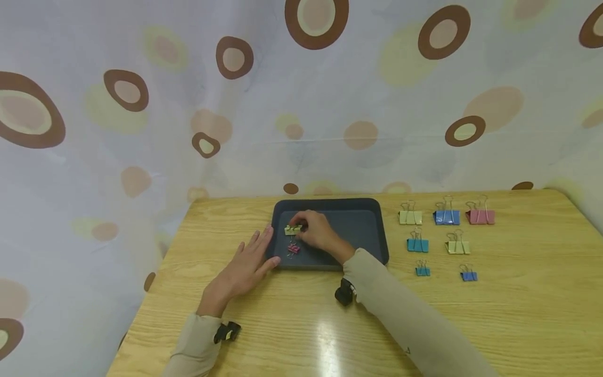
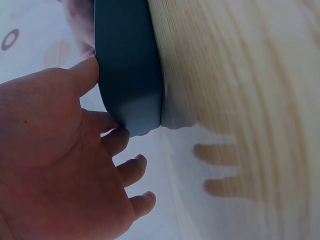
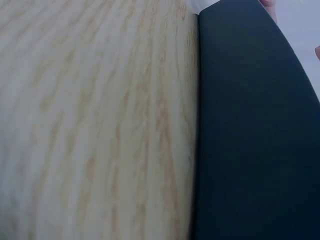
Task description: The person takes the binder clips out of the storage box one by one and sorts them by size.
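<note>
A dark rectangular tray (image 1: pixel 360 230) lies on the wooden table. My left hand (image 1: pixel 242 269) rests at the tray's left side, fingers spread and fairly straight; in the left wrist view its thumb and a finger touch the tray wall (image 2: pixel 132 65). Inside the tray, at the left, my right hand (image 1: pixel 317 230) pinches a small yellow binder clip (image 1: pixel 292 231) between thumb and fingers. Just below that clip lies a small pink binder clip (image 1: pixel 294 248). The right wrist view has only the tray's outer wall (image 3: pixel 255 125) and table, so the right hand's grip is hidden there.
Right of the tray, binder clips stand in rows: large yellow (image 1: pixel 411 218), blue (image 1: pixel 446 217) and pink (image 1: pixel 481 217) at the back, teal (image 1: pixel 417 245) and yellow (image 1: pixel 458 247) in the middle, small teal (image 1: pixel 423 272) and blue (image 1: pixel 468 276) in front. A patterned curtain (image 1: pixel 264 104) hangs behind.
</note>
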The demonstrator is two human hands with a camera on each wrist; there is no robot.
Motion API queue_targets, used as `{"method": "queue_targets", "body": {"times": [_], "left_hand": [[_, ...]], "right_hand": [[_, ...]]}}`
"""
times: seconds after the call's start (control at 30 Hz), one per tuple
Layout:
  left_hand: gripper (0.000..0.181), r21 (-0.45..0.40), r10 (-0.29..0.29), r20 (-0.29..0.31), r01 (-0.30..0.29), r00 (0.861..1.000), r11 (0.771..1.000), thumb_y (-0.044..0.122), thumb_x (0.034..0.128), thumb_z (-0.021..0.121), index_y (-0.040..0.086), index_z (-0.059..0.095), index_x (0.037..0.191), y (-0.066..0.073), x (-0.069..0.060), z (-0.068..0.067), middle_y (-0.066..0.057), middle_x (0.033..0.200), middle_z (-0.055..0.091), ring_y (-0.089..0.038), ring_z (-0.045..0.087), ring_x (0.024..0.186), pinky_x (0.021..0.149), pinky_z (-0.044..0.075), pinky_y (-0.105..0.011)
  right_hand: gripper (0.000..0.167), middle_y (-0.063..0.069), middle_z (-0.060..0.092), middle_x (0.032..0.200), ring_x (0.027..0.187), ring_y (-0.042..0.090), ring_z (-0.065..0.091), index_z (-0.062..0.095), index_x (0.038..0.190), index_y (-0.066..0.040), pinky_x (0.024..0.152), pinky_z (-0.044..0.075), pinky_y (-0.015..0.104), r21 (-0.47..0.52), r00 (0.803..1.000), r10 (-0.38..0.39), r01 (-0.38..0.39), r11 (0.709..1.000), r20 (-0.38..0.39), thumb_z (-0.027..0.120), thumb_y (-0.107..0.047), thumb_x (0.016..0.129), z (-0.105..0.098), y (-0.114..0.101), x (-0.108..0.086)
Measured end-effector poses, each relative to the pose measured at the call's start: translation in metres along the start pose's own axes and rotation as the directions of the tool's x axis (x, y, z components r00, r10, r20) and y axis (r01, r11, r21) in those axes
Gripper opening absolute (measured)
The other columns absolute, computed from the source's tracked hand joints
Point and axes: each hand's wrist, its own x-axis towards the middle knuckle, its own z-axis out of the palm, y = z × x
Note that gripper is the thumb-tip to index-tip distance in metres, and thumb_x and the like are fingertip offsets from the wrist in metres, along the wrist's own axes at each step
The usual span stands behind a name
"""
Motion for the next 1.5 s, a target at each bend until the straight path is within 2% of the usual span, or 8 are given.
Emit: {"method": "queue_targets", "body": {"times": [0.23,0.47,0.67,0.8,0.93,1.07,1.23,1.5], "left_hand": [[0.078,-0.003,-0.003,-0.003,0.003,1.0,1.0,0.05,0.1092,0.042,0.009,0.006,0.166,0.001,0.0,-0.001,-0.007,0.172,0.005,-0.037,0.007,0.157,0.12,0.008,-0.067],[0.079,-0.011,-0.012,-0.002,0.012,1.0,1.0,0.05,0.109,0.042,0.009,0.006,0.166,0.001,-0.001,-0.001,-0.006,0.172,0.005,-0.037,0.007,0.157,0.121,0.008,-0.066],[0.079,-0.007,-0.01,-0.01,0.01,1.0,1.0,0.05,0.109,0.043,0.009,0.006,0.166,0.002,-0.001,-0.001,-0.006,0.172,0.006,-0.037,0.007,0.157,0.12,0.008,-0.066],[0.079,-0.009,-0.008,-0.011,0.008,1.0,1.0,0.05,0.1088,0.043,0.009,0.007,0.166,0.002,-0.001,-0.001,-0.007,0.172,0.005,-0.037,0.007,0.157,0.12,0.007,-0.067],[0.079,-0.012,-0.01,-0.006,0.01,1.0,1.0,0.049,0.1091,0.043,0.008,0.007,0.166,0.004,-0.002,-0.002,-0.008,0.172,0.005,-0.038,0.007,0.157,0.12,0.007,-0.067],[0.077,-0.019,-0.009,0.0,0.009,1.0,1.0,0.047,0.1097,0.043,0.008,0.006,0.166,0.005,-0.002,-0.003,-0.007,0.172,0.005,-0.037,0.006,0.157,0.121,0.006,-0.066],[0.077,-0.017,-0.001,-0.003,0.001,1.0,1.0,0.046,0.1098,0.043,0.008,0.006,0.165,0.004,-0.001,-0.003,-0.007,0.172,0.005,-0.037,0.005,0.157,0.12,0.006,-0.067],[0.077,-0.02,0.004,-0.01,-0.004,1.0,1.0,0.046,0.1096,0.045,0.006,0.009,0.165,0.004,-0.001,-0.001,-0.008,0.171,0.006,-0.038,0.007,0.156,0.119,0.007,-0.069]], "right_hand": [[0.02,0.009,0.075,0.105,0.101,0.025,0.07,0.077,0.104,-0.004,0.09,0.056,0.041,0.015,1.0,0.017,-0.017,1.0,0.007,0.079,0.003,0.085,-0.002,0.003,0.001],[0.021,0.01,0.075,0.104,0.095,0.025,0.071,0.076,0.109,-0.003,0.085,0.057,0.041,0.015,0.998,0.005,-0.004,1.0,-0.062,0.079,-0.004,0.089,-0.007,0.006,-0.006],[0.024,0.01,0.075,0.098,0.087,0.023,0.071,0.075,0.116,-0.001,0.08,0.058,0.041,0.02,0.996,-0.007,0.009,1.0,-0.084,0.077,-0.008,0.093,-0.019,0.006,-0.016],[0.025,0.01,0.075,0.099,0.087,0.023,0.072,0.074,0.118,-0.002,0.081,0.058,0.042,0.013,0.993,-0.026,0.027,1.0,-0.114,0.076,-0.011,0.095,-0.028,0.006,-0.023],[0.023,0.009,0.076,0.104,0.092,0.024,0.073,0.074,0.116,-0.004,0.084,0.058,0.042,0.058,0.987,-0.025,0.035,0.998,-0.159,0.076,-0.012,0.094,-0.035,0.006,-0.029],[0.018,0.008,0.077,0.102,0.087,0.023,0.074,0.075,0.111,-0.004,0.077,0.06,0.039,0.13,0.98,-0.04,0.066,0.989,-0.194,0.076,-0.01,0.095,-0.042,0.007,-0.036],[0.013,0.008,0.076,0.099,0.076,0.028,0.074,0.075,0.11,-0.005,0.067,0.06,0.033,0.222,0.982,-0.048,0.088,0.971,-0.181,0.07,-0.009,0.099,-0.052,0.01,-0.047],[0.018,0.014,0.075,0.108,0.079,0.027,0.075,0.075,0.115,-0.002,0.072,0.061,0.032,0.305,0.985,-0.052,0.101,0.947,-0.164,0.071,-0.008,0.098,-0.066,0.017,-0.062]]}}
